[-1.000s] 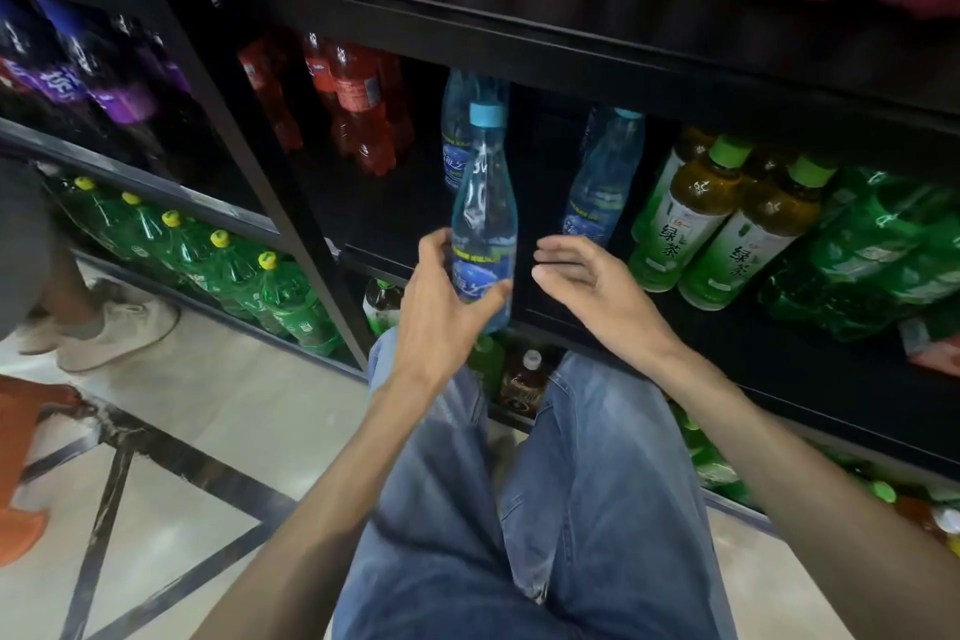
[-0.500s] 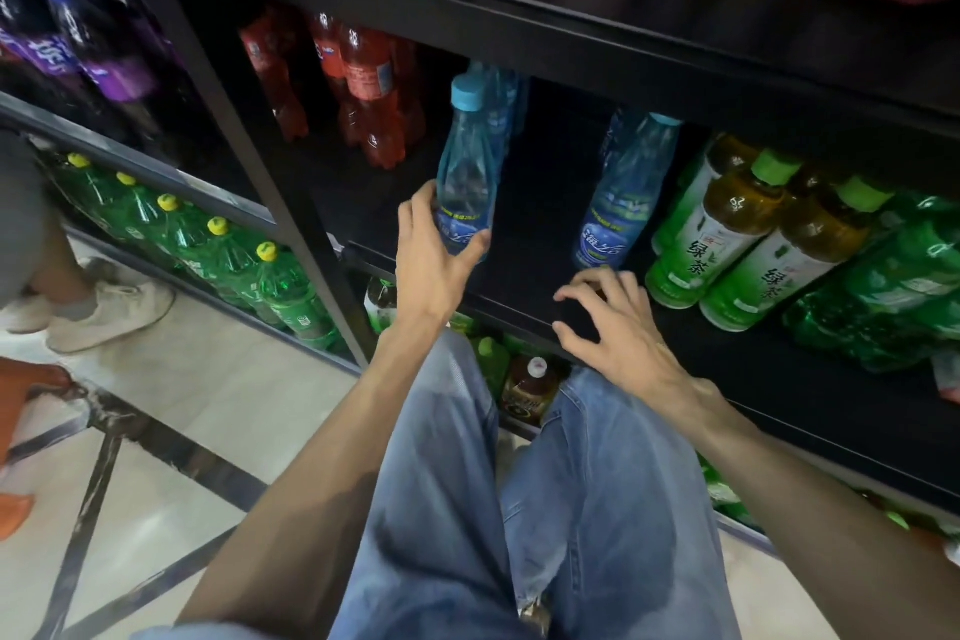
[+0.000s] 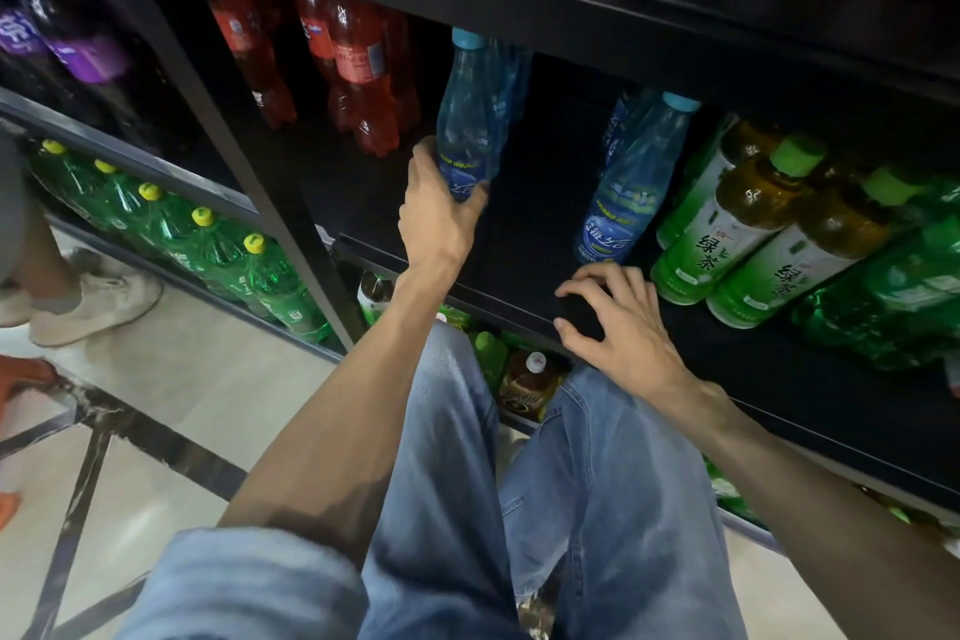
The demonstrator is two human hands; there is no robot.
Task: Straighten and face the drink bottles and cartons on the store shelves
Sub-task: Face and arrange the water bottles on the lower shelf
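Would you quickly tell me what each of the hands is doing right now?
Left hand: grips the blue water bottle near its base.
Right hand: holds nothing, fingers resting on the shelf edge.

Black metal shelving (image 3: 597,322) stands on a pale tiled floor (image 3: 171,379) crossed by dark inlaid strips (image 3: 156,437); dim light

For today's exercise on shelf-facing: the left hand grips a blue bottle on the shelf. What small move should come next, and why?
Probably set it down upright, label forward, and let go. The left hand grips the blue water bottle low on its body, in front of other blue bottles, so it seems nearly placed. The right hand rests on the shelf edge, holding nothing.
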